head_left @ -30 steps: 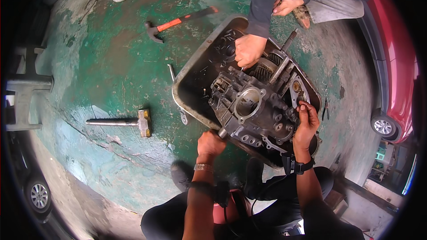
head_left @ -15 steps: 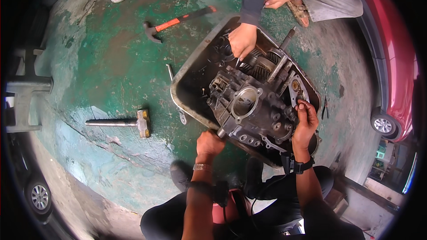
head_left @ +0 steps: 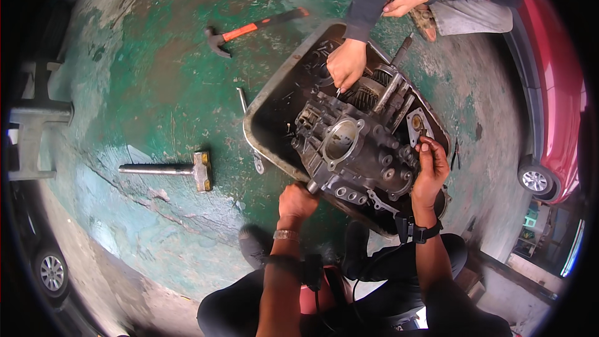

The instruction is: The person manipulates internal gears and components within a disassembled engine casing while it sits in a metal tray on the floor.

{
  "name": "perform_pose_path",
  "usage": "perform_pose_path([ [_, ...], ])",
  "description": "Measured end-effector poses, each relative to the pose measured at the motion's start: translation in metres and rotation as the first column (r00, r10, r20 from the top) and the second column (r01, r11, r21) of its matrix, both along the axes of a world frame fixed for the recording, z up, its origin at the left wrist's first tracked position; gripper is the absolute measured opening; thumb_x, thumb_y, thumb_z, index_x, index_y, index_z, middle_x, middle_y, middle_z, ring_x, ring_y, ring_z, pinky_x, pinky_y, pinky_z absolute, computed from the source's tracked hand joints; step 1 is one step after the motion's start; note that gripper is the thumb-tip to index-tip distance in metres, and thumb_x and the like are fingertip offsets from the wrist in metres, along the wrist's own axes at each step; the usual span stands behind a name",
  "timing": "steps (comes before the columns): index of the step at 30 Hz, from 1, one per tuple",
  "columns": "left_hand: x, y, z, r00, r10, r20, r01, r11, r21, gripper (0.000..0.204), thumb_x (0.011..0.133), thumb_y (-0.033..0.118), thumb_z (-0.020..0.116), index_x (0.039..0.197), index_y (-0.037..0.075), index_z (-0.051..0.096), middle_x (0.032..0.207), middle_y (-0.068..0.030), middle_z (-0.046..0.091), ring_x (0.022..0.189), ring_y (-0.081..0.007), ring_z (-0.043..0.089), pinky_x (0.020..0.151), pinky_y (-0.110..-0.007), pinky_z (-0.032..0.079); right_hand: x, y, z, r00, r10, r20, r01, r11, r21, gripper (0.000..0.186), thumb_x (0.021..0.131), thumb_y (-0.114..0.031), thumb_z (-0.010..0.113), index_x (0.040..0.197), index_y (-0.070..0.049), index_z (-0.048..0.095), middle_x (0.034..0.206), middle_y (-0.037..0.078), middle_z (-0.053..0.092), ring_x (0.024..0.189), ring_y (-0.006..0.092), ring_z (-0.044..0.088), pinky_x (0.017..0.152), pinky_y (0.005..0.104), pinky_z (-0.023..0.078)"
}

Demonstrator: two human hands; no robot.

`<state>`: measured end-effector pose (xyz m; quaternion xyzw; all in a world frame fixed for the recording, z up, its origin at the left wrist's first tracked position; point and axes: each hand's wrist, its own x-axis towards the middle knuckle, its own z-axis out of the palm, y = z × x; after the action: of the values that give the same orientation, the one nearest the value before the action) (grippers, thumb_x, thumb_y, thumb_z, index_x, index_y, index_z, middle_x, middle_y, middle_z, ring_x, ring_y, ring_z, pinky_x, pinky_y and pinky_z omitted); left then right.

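A dark metal gearbox housing (head_left: 368, 162) with a large round opening sits in a worn metal tray (head_left: 265, 103). My left hand (head_left: 297, 201) is closed in a fist at the tray's near-left rim, beside a short metal cylinder end (head_left: 312, 186); what the fist holds is hidden. On the housing's right side my right hand (head_left: 430, 171) pinches with thumb and fingers, close to a pale flanged plate (head_left: 416, 126). A small dark piece seems to be at its fingertips, too small to name. A co-worker's hand (head_left: 347, 65) holds a thin metal tip down at the gears (head_left: 362, 95).
A sledgehammer (head_left: 201, 171) and an orange-and-black claw hammer (head_left: 249, 27) lie on the green floor, with a wrench (head_left: 242, 101) beside the tray. The co-worker's other hand (head_left: 404, 3) holds a dark-handled tool. A red car (head_left: 552, 100) stands at the right.
The view has shifted slightly. The co-worker's hand over the gears has moved a little right and down; my hands stay in about the same places.
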<state>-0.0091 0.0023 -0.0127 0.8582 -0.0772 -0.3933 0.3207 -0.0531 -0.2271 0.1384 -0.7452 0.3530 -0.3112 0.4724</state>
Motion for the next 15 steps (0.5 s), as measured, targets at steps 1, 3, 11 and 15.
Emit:
perform_pose_path([
  [1, 0.0, 0.0, 0.0, 1.0, -0.004, 0.003, 0.004, 1.0, -0.001, 0.041, 0.073, 0.039, 0.066, 0.082, -0.001, 0.066, 0.084, -0.0244, 0.065, 0.085, -0.0404, 0.063, 0.076, -0.046, 0.052, 0.0, 0.0, 0.001, 1.0, 0.002, -0.007, -0.002, 1.0, -0.01, 0.016, 0.091, -0.008, 0.056, 0.102, 0.002, 0.062, 0.09, 0.003, 0.062, 0.083, 0.0098, 0.056, 0.077, 0.0225, 0.044],
  [3, 0.001, 0.0, 0.002, 1.0, -0.006, -0.001, 0.006, 1.0, 0.001, 0.042, 0.073, 0.039, 0.066, 0.083, -0.001, 0.066, 0.084, -0.0245, 0.065, 0.085, -0.0405, 0.063, 0.076, -0.046, 0.051, 0.0, -0.001, 0.001, 1.0, 0.003, -0.005, -0.003, 1.0, -0.013, 0.016, 0.091, -0.008, 0.056, 0.102, 0.002, 0.062, 0.09, 0.003, 0.062, 0.082, 0.0098, 0.056, 0.077, 0.0225, 0.044],
  [11, -0.002, 0.0, -0.003, 1.0, -0.017, -0.013, 0.016, 0.999, -0.044, 0.036, 0.074, 0.034, 0.063, 0.088, 0.001, 0.066, 0.09, -0.0233, 0.066, 0.087, -0.0396, 0.063, 0.079, -0.045, 0.051, 0.0, -0.001, -0.003, 1.0, 0.02, 0.003, -0.02, 1.0, -0.018, 0.018, 0.091, -0.011, 0.058, 0.103, 0.002, 0.062, 0.089, 0.004, 0.062, 0.083, 0.0105, 0.056, 0.078, 0.0228, 0.044],
  [15, -0.005, 0.007, -0.011, 0.987, -0.07, -0.143, 0.07, 0.998, -0.008, 0.036, 0.072, 0.03, 0.065, 0.096, 0.004, 0.066, 0.092, -0.0205, 0.067, 0.088, -0.0368, 0.064, 0.078, -0.044, 0.052, -0.008, -0.006, -0.011, 0.997, 0.009, -0.076, -0.015, 0.996, -0.085, 0.019, 0.09, -0.014, 0.059, 0.102, -0.001, 0.063, 0.095, 0.004, 0.063, 0.088, 0.0136, 0.057, 0.083, 0.0257, 0.044],
])
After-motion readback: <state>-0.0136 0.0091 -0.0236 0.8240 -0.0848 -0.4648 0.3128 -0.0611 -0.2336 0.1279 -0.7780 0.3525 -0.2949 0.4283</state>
